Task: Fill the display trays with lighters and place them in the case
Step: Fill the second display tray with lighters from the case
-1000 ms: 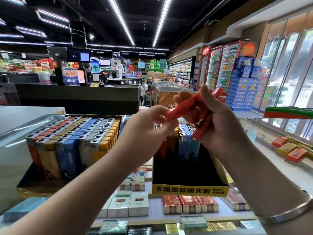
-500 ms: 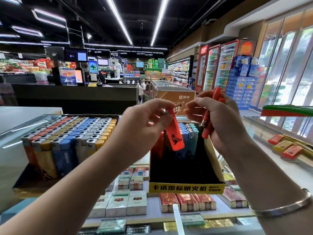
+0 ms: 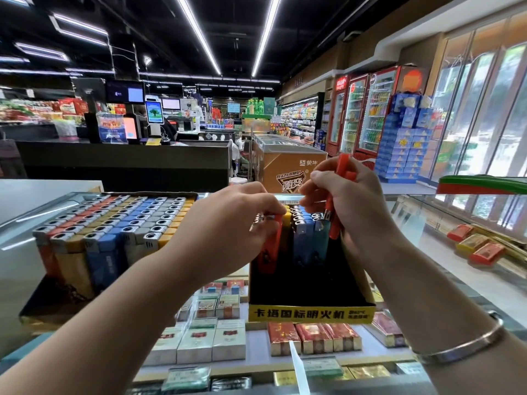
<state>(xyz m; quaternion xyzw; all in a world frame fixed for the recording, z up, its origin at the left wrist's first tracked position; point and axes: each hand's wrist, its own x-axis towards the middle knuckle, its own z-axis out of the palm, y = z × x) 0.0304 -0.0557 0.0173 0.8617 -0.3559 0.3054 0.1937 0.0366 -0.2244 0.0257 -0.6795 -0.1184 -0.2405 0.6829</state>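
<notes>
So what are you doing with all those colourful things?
A person is filling a black display tray with lighters on top of a glass counter. The left hand is setting a red lighter into the tray beside the yellow and blue lighters standing at its back. The right hand holds more red lighters ready. The tray's front half is not yet filled. To the left sits a full tray.

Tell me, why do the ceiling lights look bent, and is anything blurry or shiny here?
Head view: the wide-angle lens bows the ceiling lights and stretches the picture's edges; the glass counter carries pale reflections; the far shelves are soft, while the hands and the tray are sharp.
</notes>
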